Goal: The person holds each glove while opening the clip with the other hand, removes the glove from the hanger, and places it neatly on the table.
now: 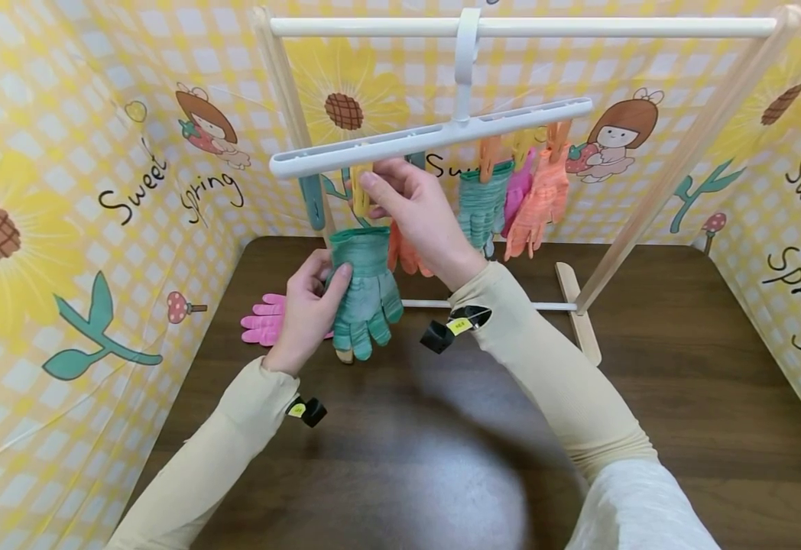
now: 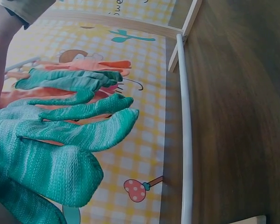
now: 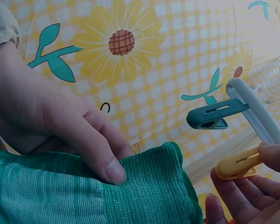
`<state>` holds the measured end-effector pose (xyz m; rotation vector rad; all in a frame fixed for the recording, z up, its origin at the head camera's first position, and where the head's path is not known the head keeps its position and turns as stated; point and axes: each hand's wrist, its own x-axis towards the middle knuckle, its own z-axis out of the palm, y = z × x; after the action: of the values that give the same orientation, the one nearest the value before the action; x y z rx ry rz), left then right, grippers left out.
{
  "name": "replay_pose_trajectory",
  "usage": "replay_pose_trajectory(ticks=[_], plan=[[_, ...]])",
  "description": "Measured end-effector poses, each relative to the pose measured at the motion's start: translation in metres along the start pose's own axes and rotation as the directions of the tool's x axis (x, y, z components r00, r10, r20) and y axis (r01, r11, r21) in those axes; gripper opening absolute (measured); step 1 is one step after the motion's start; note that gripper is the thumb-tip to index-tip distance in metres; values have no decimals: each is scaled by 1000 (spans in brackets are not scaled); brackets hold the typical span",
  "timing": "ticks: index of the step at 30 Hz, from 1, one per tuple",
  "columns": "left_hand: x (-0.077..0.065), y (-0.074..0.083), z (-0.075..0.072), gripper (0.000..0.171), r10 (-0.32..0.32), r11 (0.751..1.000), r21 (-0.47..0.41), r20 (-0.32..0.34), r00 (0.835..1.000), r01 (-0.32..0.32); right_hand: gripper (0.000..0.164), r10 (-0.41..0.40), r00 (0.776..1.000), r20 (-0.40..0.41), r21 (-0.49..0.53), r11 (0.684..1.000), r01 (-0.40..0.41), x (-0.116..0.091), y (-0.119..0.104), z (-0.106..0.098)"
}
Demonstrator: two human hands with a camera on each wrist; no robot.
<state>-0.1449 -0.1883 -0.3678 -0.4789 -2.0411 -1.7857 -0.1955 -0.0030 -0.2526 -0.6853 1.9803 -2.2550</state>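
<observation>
My left hand (image 1: 304, 315) grips a green striped glove (image 1: 364, 302) near its cuff, thumb in front, with the glove's fingers hanging down. Just above that cuff, my right hand (image 1: 423, 214) pinches a yellow clothespin (image 3: 235, 164) between thumb and fingers. This clothespin hangs from a white bar hanger (image 1: 380, 150), which tilts down toward the left. A dark teal clothespin (image 3: 214, 114) at the hanger's left end holds nothing. Behind my right wrist an orange glove (image 1: 409, 253) shows in part. The left wrist view has the green glove's fingers (image 2: 74, 130) up close.
On the hanger's right half hang another green glove (image 1: 484, 205), a magenta glove (image 1: 516, 195) and an orange glove (image 1: 543, 200). A wooden rack with a white top rail (image 1: 614, 28) carries the hanger. A pink glove (image 1: 261, 321) lies on the brown table (image 1: 400, 451) at left.
</observation>
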Motion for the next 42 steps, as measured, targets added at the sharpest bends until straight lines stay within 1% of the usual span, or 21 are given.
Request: replay_pose_trajectory(ticks=[5, 9, 13, 18, 23, 27, 33, 36, 39, 42], plan=[[-1, 0, 1, 20, -4, 1000, -19, 2, 1000, 4, 31, -23, 1000, -12, 10, 1000, 23, -3, 1, 1], [-3, 0, 2, 20, 0, 1000, -26, 5, 1000, 0, 28, -73, 997, -22, 25, 997, 74, -5, 4, 2], [-4, -2, 2, 19, 7, 1000, -19, 7, 1000, -7, 26, -116, 992, -48, 15, 993, 117, -5, 7, 2], [-6, -4, 1, 19, 8, 1000, -12, 9, 1000, -8, 27, -142, 986, -82, -22, 990, 141, -7, 10, 1], [-7, -6, 0, 18, 11, 1000, -1, 9, 1000, -11, 28, -151, 983, -104, -37, 988, 148, -9, 12, -1], [-8, -6, 0, 18, 7, 1000, -3, 13, 1000, -7, 29, -158, 982, -108, -66, 986, 152, -11, 13, -3], [-8, -6, 1, 20, 5, 1000, 0, 23, 1000, -5, 30, -206, 974, -94, -94, 976, 197, -15, 16, -8], [-8, -7, 1, 20, 3, 1000, 6, 20, 1000, -3, 30, -216, 972, -88, -74, 975, 210, -18, 19, -10], [-10, -10, 1, 19, -4, 1000, 29, 15, 1000, 3, 28, -217, 973, -81, -51, 976, 213, -21, 22, -13], [-11, -12, 1, 19, -14, 998, 59, 11, 1000, 13, 27, -239, 968, -71, -47, 971, 236, -25, 26, -17]])
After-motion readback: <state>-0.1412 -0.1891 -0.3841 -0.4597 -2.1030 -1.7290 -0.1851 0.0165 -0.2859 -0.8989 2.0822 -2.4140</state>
